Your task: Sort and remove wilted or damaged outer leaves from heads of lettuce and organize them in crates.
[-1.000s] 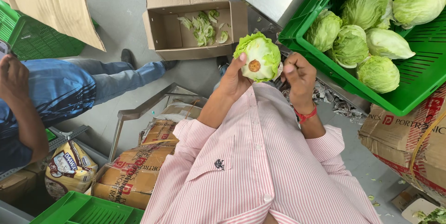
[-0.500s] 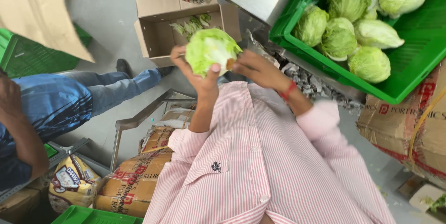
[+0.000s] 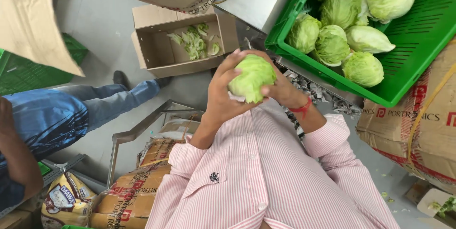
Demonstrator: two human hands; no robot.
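Head view, looking down the person's chest: both hands are raised in front of the pink striped shirt [image 3: 266, 172] and closed around one pale green cabbage head [image 3: 252, 78]. The left hand [image 3: 221, 98] cups it from below and from its own outer side, fingers [image 3: 230, 65] curled up over the near face, so the cabbage sits directly against the palm. The right hand [image 3: 281, 91] presses on the opposite side, with a red wrist thread [image 3: 300, 109] just behind it. Neither hand is nearer; the head is clamped between them. The cabbage is close to round; no stem end shows, so its axis cannot be told.

Beyond the left hand, on the floor, lies an open cardboard box [image 3: 156, 51] with loose leaves [image 3: 194, 41] inside. Beyond the right hand, a green crate [image 3: 408, 43] holds more cabbages [image 3: 363, 67]. Another person's leg in blue jeans [image 3: 71, 115] is well apart, past the left hand.
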